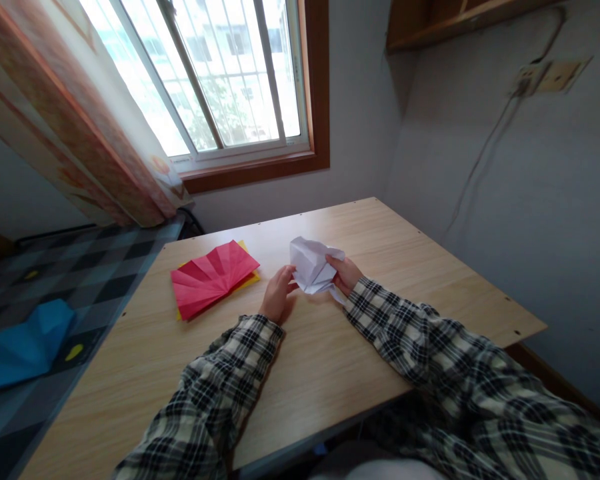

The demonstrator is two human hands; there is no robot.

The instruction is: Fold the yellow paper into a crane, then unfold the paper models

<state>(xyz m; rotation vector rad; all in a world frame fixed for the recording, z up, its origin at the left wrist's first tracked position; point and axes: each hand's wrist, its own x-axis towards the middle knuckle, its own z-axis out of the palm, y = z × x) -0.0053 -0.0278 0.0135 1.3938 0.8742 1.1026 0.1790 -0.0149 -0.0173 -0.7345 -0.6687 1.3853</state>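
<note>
Creased white paper [311, 264], lifted above table

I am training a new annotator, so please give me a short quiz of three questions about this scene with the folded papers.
1. True or false: both hands touch the white folded paper.
2. Which colour of sheet lies under the red pleated paper on the wooden table? A) green B) yellow C) black
3. Fill in: the blue folded paper lies off the table, on the ______ cloth.

Key:
1. True: the left hand touches its left side and the right hand grips its right side.
2. B: a yellow sheet shows at the edges.
3. Checked.
</note>
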